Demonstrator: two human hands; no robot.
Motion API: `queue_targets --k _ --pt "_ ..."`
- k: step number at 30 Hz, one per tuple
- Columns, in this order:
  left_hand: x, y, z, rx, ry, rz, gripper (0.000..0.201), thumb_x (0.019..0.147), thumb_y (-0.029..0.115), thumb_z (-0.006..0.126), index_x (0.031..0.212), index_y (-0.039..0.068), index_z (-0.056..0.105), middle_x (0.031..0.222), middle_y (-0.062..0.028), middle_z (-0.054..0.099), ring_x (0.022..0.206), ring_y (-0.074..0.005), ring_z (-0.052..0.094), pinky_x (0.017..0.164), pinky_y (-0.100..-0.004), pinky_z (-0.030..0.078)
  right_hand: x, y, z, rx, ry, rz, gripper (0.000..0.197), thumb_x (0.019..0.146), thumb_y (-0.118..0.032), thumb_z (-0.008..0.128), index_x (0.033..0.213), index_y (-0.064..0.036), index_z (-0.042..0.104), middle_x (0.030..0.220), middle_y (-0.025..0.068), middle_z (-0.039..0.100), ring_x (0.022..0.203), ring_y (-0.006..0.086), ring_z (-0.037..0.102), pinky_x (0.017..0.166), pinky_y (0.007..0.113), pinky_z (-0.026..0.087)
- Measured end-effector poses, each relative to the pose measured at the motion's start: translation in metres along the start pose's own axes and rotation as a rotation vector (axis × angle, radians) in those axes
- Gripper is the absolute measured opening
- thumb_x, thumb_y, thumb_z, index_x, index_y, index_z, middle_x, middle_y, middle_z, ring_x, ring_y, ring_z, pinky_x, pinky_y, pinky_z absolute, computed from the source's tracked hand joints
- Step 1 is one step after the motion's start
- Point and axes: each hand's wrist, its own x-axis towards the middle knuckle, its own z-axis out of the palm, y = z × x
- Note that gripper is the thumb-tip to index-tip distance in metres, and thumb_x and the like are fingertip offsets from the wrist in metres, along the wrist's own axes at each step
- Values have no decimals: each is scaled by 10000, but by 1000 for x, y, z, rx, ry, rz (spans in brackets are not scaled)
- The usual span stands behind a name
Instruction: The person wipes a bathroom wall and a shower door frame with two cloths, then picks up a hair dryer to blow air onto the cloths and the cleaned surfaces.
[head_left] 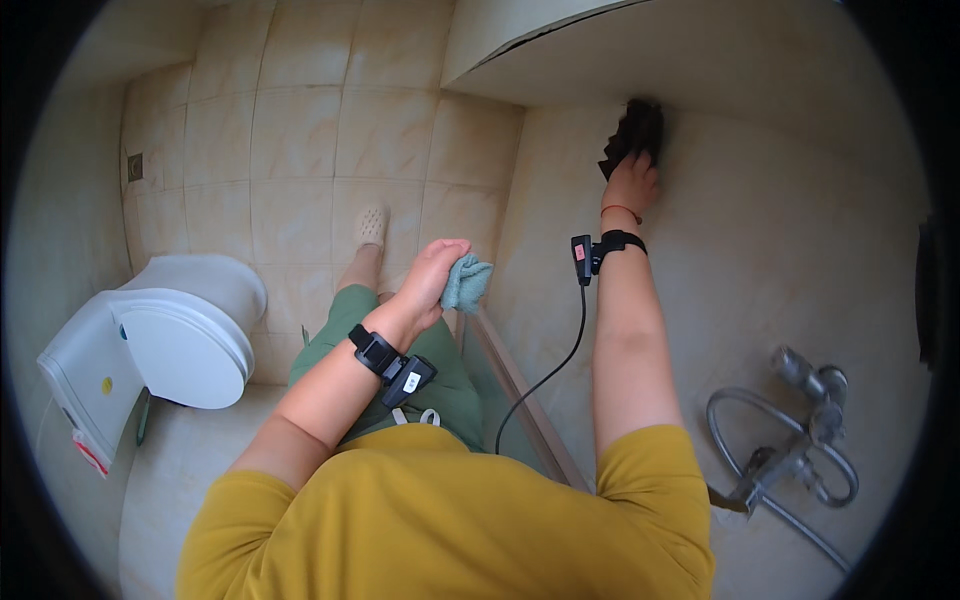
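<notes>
My left hand [432, 282] is closed round a folded blue-green cloth [467, 284], held out in front of my thighs. The cloth bunches out from the thumb side. My right arm is stretched far forward along the right-hand wall. There, the fingers of my right hand [633, 183] are bent against a black, jagged-edged thing [637, 133] by the wall. Its kind is not clear, and my fingers cover its lower end. A black strap with a small device sits on each wrist, and a cable [571, 355] runs from the right one.
A white toilet [195, 350] with its lid down stands at the left. A chrome shower mixer with a looped hose [800, 440] is on the right wall. A ledge [640, 60] overhangs at the far right. A glass panel edge [510, 375] rises beside my right leg.
</notes>
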Motion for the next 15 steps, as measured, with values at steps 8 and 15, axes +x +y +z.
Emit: queue_targets --k 8,15 --pt "113 -8 -5 5 16 -76 159 935 180 487 1009 43 517 937 -57 591 809 -158 594 695 -304 523 32 -38 150 -90 -743 -207 281 922 -165 444 1136 -142 624 1267 34 491 1151 256 477 925 396 423" --pt "184 -6 -37 23 131 -55 186 937 208 478 1009 43 524 946 -58 591 854 -158 590 737 -296 512 101 -75 239 56 167 -235 258 885 -154 474 1095 -135 621 1287 26 470 1065 269 487 805 395 452"
